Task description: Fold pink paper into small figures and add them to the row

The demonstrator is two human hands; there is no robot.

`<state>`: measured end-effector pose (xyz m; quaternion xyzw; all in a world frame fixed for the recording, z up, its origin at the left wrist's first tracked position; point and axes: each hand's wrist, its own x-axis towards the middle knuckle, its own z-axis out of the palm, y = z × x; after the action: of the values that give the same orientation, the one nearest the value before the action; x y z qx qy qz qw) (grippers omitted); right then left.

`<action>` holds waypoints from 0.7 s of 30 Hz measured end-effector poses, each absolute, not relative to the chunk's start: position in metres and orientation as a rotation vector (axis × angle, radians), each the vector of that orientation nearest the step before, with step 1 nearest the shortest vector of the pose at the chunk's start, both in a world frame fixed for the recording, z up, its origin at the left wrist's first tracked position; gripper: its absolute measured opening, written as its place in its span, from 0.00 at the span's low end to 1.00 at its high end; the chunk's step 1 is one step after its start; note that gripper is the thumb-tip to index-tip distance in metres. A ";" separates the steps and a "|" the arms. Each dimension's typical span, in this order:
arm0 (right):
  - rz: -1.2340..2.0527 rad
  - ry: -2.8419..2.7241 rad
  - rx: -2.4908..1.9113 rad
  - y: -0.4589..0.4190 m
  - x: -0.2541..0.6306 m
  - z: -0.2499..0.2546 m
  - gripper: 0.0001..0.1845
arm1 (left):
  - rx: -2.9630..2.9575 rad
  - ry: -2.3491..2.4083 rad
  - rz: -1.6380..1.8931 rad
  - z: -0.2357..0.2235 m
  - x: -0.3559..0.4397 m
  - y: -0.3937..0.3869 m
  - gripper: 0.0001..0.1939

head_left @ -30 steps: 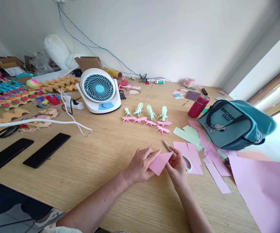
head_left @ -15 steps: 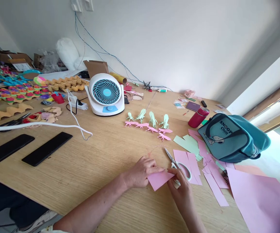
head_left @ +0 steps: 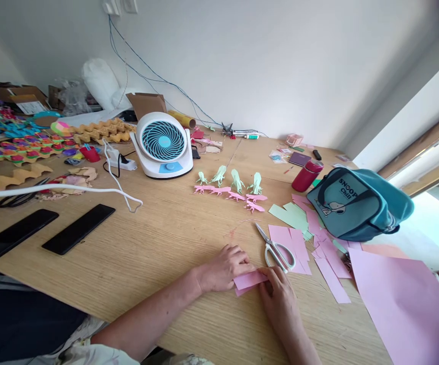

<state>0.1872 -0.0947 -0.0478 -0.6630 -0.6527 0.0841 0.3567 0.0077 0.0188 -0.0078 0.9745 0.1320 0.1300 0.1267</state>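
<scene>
A small pink sheet of paper (head_left: 249,280), partly folded over, lies low over the table between my hands. My left hand (head_left: 225,269) grips its left end with the fingers closed on it. On the other end, my right hand (head_left: 280,295) pinches the paper near its upper right corner. White-handled scissors (head_left: 276,249) rest just beyond my right hand, blades pointing away and a little apart. Farther off stand several green folded paper figures (head_left: 236,181), with a row of pink folded paper figures (head_left: 230,193) in front of them.
Cut pink paper strips (head_left: 331,280) and green paper pieces (head_left: 291,215) lie to the right, near a teal bag (head_left: 360,203) and a red bottle (head_left: 307,175). A large pink sheet (head_left: 405,304) covers the right edge. Left are a fan (head_left: 164,144) and two black phone-like slabs (head_left: 78,229).
The pink paper has gone from a pointed flat shape to a narrower folded band. Both hands have stayed on it, and the right hand has turned inward. The view has shifted slightly.
</scene>
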 end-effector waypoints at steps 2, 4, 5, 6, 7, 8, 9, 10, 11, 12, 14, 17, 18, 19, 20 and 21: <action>0.202 -1.686 -1.716 -0.097 0.187 -0.047 0.12 | 2.876 0.388 0.380 -0.006 0.007 0.013 0.19; 0.203 -1.734 -1.713 -0.100 0.189 -0.042 0.14 | 2.907 0.392 0.378 -0.007 0.006 0.009 0.16; 0.219 -1.776 -1.700 -0.102 0.191 -0.039 0.16 | 2.914 0.389 0.379 -0.008 0.005 0.007 0.14; 0.246 -1.825 -1.675 -0.102 0.194 -0.035 0.18 | 2.916 0.384 0.380 -0.010 0.004 0.007 0.12; 0.289 -1.877 -1.625 -0.100 0.197 -0.030 0.20 | 2.915 0.380 0.385 -0.012 0.004 0.007 0.10; 0.343 -1.915 -1.576 -0.095 0.201 -0.024 0.19 | 2.915 0.376 0.390 -0.015 0.004 0.007 0.09; 0.380 -1.943 -1.543 -0.087 0.204 -0.018 0.15 | 2.918 0.375 0.395 -0.017 0.005 0.007 0.08; 0.372 -1.960 -1.543 -0.075 0.207 -0.013 0.11 | 2.922 0.377 0.403 -0.019 0.006 0.007 0.08; 0.338 -1.979 -1.584 -0.061 0.208 -0.008 0.08 | 2.925 0.380 0.409 -0.020 0.007 0.007 0.07; 0.273 -1.998 -1.654 -0.044 0.210 -0.005 0.06 | 2.922 0.385 0.421 -0.021 0.008 0.007 0.07; 0.108 -2.134 -1.827 -0.006 0.209 -0.001 0.07 | 2.894 0.383 0.437 -0.023 0.010 0.007 0.05; 0.019 -2.202 -1.872 0.045 0.205 -0.001 0.11 | 2.841 0.391 0.456 -0.025 0.011 0.007 0.05; 0.000 -2.233 -1.876 0.058 0.204 -0.001 0.10 | 2.827 0.395 0.462 -0.026 0.011 0.007 0.05; -0.015 -2.270 -1.875 0.069 0.202 -0.002 0.10 | 2.812 0.397 0.465 -0.027 0.011 0.007 0.06; -0.028 -2.305 -1.873 0.077 0.201 -0.003 0.11 | 2.797 0.397 0.466 -0.028 0.011 0.008 0.06; -0.039 -2.336 -1.869 0.084 0.200 -0.003 0.11 | 2.780 0.395 0.465 -0.029 0.011 0.008 0.07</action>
<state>0.1996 0.0838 -0.0033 -0.6229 -0.7786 -0.0129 0.0746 0.0108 0.0084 -0.0290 0.9661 0.1374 0.1617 0.1472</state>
